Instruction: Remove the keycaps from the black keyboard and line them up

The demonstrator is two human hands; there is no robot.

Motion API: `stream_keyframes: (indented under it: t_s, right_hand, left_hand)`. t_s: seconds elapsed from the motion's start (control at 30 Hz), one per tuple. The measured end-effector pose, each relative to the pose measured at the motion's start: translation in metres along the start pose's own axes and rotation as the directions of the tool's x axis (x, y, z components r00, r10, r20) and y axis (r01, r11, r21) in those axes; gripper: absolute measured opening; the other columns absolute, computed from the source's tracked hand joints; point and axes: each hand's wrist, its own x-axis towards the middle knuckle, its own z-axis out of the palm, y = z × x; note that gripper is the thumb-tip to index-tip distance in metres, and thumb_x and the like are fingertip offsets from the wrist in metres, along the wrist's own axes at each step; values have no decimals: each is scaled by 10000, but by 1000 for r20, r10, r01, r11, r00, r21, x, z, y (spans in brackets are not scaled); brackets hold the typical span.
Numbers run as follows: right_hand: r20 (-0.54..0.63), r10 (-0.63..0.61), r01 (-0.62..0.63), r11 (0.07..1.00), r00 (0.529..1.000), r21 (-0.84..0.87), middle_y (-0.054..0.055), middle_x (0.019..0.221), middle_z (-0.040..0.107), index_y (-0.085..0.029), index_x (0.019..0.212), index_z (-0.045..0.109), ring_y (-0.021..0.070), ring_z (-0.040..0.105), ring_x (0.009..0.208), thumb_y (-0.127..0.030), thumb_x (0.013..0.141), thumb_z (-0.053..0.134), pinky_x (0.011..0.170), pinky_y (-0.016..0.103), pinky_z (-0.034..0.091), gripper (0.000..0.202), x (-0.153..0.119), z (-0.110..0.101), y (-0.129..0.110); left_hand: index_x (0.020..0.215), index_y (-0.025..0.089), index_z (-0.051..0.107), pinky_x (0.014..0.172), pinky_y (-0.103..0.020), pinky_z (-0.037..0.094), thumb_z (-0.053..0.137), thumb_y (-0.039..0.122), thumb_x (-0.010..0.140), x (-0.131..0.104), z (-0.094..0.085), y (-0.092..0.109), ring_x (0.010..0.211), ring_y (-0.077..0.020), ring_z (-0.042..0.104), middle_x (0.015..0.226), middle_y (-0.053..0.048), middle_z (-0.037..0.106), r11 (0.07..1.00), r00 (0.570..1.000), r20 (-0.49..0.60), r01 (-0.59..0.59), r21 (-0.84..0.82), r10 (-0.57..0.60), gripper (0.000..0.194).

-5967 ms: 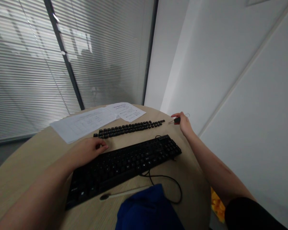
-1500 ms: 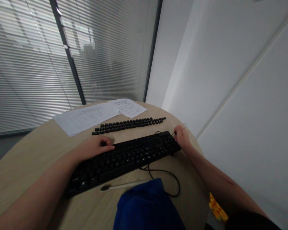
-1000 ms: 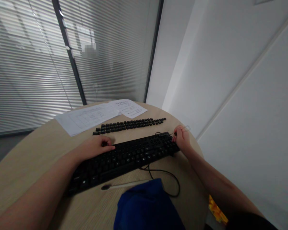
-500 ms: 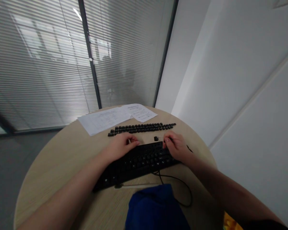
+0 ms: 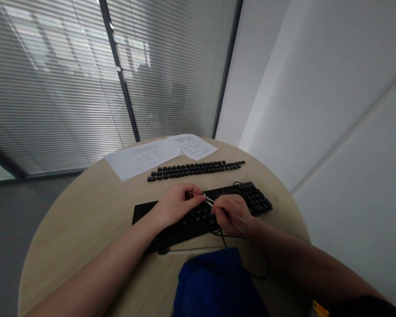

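Note:
In the head view, a black keyboard (image 5: 181,234) lies slanted on the table under both hands. My right hand (image 5: 232,213) is closed round a thin wire keycap puller (image 5: 209,201), whose wires stick out at both sides of the fist. The fingertips of my left hand (image 5: 174,204) pinch at the puller's front end, over the keyboard's middle. Whatever lies between those fingertips is hidden. Beyond the keyboard, loose black keycaps (image 5: 194,169) are laid out in rows.
Printed paper sheets (image 5: 145,157) lie at the far side of the round wooden table (image 5: 86,211). The keyboard's cable (image 5: 259,277) loops near the front edge, beside blue cloth (image 5: 214,281). A white wall (image 5: 343,110) stands close on the right.
The puller, with a black keycap at its end half a second ago, has been drawn back and turned toward my left hand. My left fingers have moved right and closed at its end.

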Motion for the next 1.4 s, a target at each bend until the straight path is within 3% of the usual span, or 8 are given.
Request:
stream_keyframes:
  t_s: [0.33,0.67,0.83,0.97,1.07,1.2,1.4]
  right_hand:
    - [66,4,7,987,998,-162,-9,639,631,-219,768,533,126,558,556,-162,868,459,563,261,379,137,0,4,6]
    - [152,4,35,968,988,-249,9,703,672,-214,800,587,140,585,622,-210,900,467,596,279,369,156,5,3,4]
    - [125,104,-60,947,987,-314,17,691,642,-203,806,578,149,547,622,-231,935,442,585,283,335,190,6,-3,8]
    - [96,172,-128,928,980,-350,63,811,646,-192,824,589,198,555,787,-263,966,450,726,319,409,211,8,-9,17]
    - [95,188,-153,942,977,-299,113,1029,660,-176,975,617,237,561,970,-206,971,434,879,380,436,185,8,-9,20]
    - [192,192,-152,967,962,-205,83,999,685,-173,1142,608,199,608,902,-152,960,442,795,319,469,248,7,-5,19]
    - [163,210,-177,965,964,-196,49,923,721,-189,1023,662,174,655,832,-310,949,593,725,288,471,158,4,-2,14]
  left_hand:
    - [867,184,675,472,-238,429,671,532,703,3,2,-3,578,-145,546,639,16,591,963,980,68,195,-187,-185,384]
    - [886,158,642,431,-195,405,726,482,633,4,2,2,497,-92,496,603,42,564,897,954,70,298,-328,-292,420]
    - [873,175,630,407,-197,391,710,477,674,7,-7,-3,453,-93,487,565,46,550,905,946,-36,296,-304,-322,370]
    - [933,177,658,416,-214,417,726,456,696,7,-17,-7,464,-108,515,581,30,584,930,944,-106,281,-238,-312,372]
    - [946,184,666,423,-229,430,722,463,703,5,-14,-4,469,-117,524,585,30,591,938,957,-52,267,-219,-285,374]
    - [938,197,629,440,-234,437,710,488,697,2,2,3,471,-114,514,580,55,554,941,973,32,228,-251,-227,386]
    - [871,203,576,467,-229,412,693,532,706,0,12,5,476,-92,476,641,58,554,939,981,86,190,-288,-172,387]
